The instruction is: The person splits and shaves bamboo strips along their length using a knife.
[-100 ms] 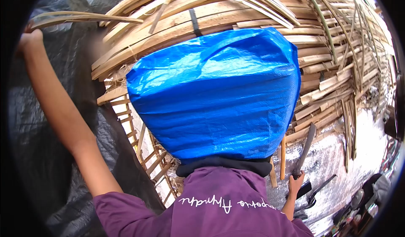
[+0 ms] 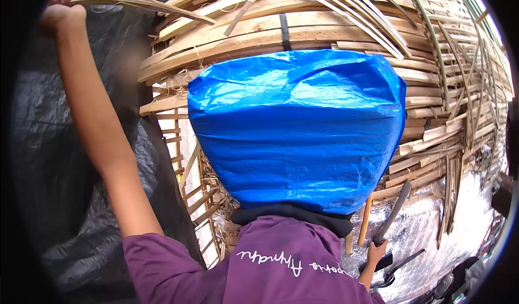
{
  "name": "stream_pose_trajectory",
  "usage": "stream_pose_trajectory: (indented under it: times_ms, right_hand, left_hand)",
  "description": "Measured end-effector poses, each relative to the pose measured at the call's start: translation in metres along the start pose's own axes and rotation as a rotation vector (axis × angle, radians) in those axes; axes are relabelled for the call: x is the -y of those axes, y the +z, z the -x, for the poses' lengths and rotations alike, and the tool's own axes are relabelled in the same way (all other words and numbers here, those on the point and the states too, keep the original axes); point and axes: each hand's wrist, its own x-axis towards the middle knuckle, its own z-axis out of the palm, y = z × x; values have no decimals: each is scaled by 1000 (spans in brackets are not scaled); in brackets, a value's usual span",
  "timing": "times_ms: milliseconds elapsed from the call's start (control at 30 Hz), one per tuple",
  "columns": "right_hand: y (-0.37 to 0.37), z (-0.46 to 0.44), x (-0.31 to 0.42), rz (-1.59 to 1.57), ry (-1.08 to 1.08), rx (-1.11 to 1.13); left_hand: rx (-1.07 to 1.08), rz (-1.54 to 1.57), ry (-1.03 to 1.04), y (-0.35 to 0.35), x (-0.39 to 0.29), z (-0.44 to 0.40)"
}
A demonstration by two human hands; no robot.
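Since the earlier frame, the whole view has slid and turned a little: the left hand (image 2: 64, 14) now sits higher and farther right, while the right hand (image 2: 376, 251) sits slightly lower, each with the same thing in its grip. Nearest is the purple shirt (image 2: 292, 271), its white lettering upside down, then the blue sheet (image 2: 303, 131), creased and shiny over the lap. Beside the sheet's lower right corner, the right hand is closed round the handle of a machete (image 2: 396, 209), whose long, dark blade points up and to the right above a silvery surface (image 2: 416, 228). Far out at upper left, the left hand grasps pale, thin strips (image 2: 157, 6), slightly bowed and reaching rightward over black sheeting (image 2: 59, 141); its fingers seem curled, though the lens's dark rim makes them hard to read. Beyond the blue sheet lie rows of wooden slats (image 2: 340, 25).
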Motion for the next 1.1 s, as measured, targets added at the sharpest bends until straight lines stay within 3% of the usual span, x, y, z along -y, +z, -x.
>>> stream_pose_trajectory:
  times_ms: [67, 133, 167, 200, 267, 300, 333, 400, 433, 467, 533, 600, 667, 733, 800, 933, 1000, 1100]
  right_hand:
    - [-2, 0, -11, 180, -79, -106]
    - [-10, 10, 26, 293, 114, -173]
    - [-16, 10, 32, 326, 105, -146]
    - [-24, 9, 29, 363, 100, -128]
    - [-33, 5, 14, 254, 33, -197]
    - [-46, -6, -9, 365, -29, -245]
    - [-43, -30, -60, 376, -372, -384]
    - [-87, 19, 74, 294, 19, -151]
    - [-81, -3, 43, 187, -119, -286]
    - [-88, -9, 57, 205, -178, -357]
    - [-109, 4, 171, -52, -122, -312]
    - [-112, -65, 140, -230, -228, -281]
    - [-104, -146, 105, -407, -487, -303]
    - [-112, -75, 286, -629, -378, -199]
    - [-102, -64, 384, -779, -521, -40]
    - [-70, -20, 552, -847, -911, 308]
    - [-55, 20, 611, -827, -1011, 521]
    - [-16, 72, 686, -739, -1172, 779]
  left_hand:
    - [91, -38, -42, -4, -7, 22]
    - [-42, -128, 3, 11, -21, 57]
    - [-30, -119, -5, -1, -20, 45]
    - [-81, -133, 175, 0, -8, 70]
    - [-52, -101, 137, -17, -6, 64]
    - [-61, -109, 145, -25, 0, 63]
    - [-111, -101, 95, -30, 4, 61]
    - [-164, -89, 5, -38, 10, 59]
    - [-195, -102, 29, -39, 12, 60]
    - [-222, -118, 46, -42, 14, 61]
    - [-227, -124, 39, -51, 13, 60]
    - [-219, -125, 36, -52, 12, 57]
    - [-221, -121, -7, -51, 11, 57]
    - [-152, -54, -6, -67, 15, 51]
    - [-129, -170, 57, -50, 4, 63]
    - [-59, -92, 12, -57, -1, 63]
    - [74, -35, -93, -57, -1, 67]
    - [96, -10, -158, -41, -2, 82]
